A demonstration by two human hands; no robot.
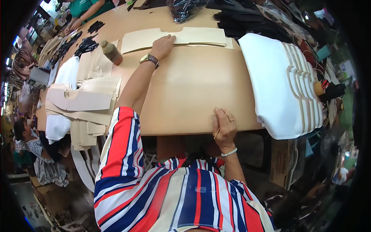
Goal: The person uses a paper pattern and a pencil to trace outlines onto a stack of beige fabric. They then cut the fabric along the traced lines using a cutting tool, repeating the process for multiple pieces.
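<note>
My left hand reaches to the far side of the table, its fingers bent over the near edge of a stack of cream cut panels with a notch in the middle. The fingertips seem to grip the top panel by that notch; their undersides are hidden. Close to the table's front edge, my right hand is closed round a thin wooden stick, which slants up between the fingers. Bare tabletop lies between both hands. A squat bottle with brown contents leans in view left of my left forearm.
White panels with tan strips lie overlapped at the right edge. More cream and beige pieces are piled at left beside white material. Black strips and a plastic bag are at the back. Across the table, a person in green works.
</note>
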